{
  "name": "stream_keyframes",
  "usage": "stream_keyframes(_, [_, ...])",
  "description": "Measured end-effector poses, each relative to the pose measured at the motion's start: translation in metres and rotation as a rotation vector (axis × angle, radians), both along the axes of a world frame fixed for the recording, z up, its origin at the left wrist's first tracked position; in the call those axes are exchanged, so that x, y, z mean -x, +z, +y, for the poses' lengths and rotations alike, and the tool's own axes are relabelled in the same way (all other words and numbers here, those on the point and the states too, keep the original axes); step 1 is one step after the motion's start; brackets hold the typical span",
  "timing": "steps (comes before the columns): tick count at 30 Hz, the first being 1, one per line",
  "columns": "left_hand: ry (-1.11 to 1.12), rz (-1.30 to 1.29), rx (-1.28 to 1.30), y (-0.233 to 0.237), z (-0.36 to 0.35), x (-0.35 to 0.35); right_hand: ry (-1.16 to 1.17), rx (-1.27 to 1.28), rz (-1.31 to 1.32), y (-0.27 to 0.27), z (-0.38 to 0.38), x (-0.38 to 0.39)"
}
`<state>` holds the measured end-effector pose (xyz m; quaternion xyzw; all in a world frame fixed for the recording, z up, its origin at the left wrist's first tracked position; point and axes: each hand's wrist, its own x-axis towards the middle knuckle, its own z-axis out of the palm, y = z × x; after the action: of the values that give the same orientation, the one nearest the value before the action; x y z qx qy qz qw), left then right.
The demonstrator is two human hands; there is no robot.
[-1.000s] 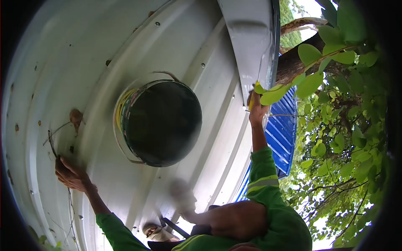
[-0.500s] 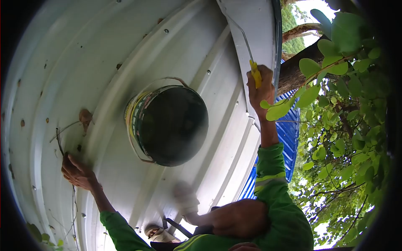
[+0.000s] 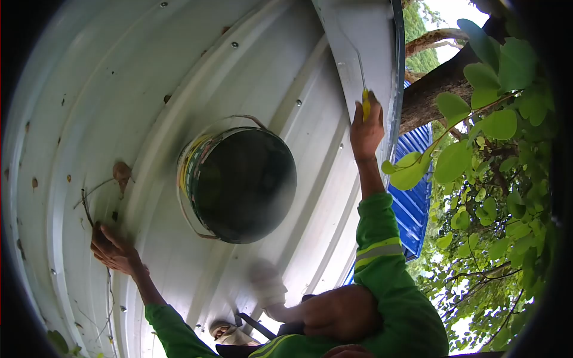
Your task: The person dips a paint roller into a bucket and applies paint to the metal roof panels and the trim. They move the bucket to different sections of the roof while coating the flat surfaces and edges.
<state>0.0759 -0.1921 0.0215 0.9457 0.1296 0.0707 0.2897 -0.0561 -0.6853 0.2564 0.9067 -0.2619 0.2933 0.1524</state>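
My right hand [image 3: 367, 131] is wrapped round the yellow handle [image 3: 366, 106] of a tool with a long bent wire rod, like a paint roller's frame. The rod runs up along a pale metal trim [image 3: 334, 24], and its far end is out of sight. My left hand [image 3: 115, 250] rests on the ribbed metal sheet [image 3: 197, 89], its fingers extended. A thin twig [image 3: 86, 206] passes beneath those fingers. Between both hands stands a bucket [image 3: 245, 185] with a dark inside and wire handle; its contents are indistinct.
A dry leaf [image 3: 122, 173] lies near the left hand, and screw heads stud the sheet. My bent leg and shoe [image 3: 230, 331] are at the bottom. Leafy branches [image 3: 471, 125] and a thick limb [image 3: 436, 89] crowd the right edge, beyond which a blue roof [image 3: 412, 179] shows.
My right hand has drawn the yellow-handled tool down slightly, and the handle has turned more upright. My left hand stays in place on the sheet. The view has shifted slightly.
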Motion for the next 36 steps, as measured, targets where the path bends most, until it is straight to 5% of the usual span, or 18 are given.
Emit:
stream_keyframes(6, [0.07, 0.05, -0.05, -0.007, 0.0, -0.001, 0.097, 0.099, -0.051, -0.008, -0.014, 0.016])
stream_keyframes(15, [0.009, 0.017, -0.04, -0.006, 0.002, -0.001, 0.276, 0.051, -0.141, 0.042, 0.005, -0.152])
stream_keyframes(28, [0.022, 0.006, -0.06, -0.011, 0.004, -0.003, 0.072, -0.252, -0.099, -0.055, 0.006, 0.027])
stream_keyframes(36, [0.056, 0.039, -0.048, -0.006, -0.001, -0.001, 0.248, -0.121, -0.16, -0.005, 0.029, -0.186])
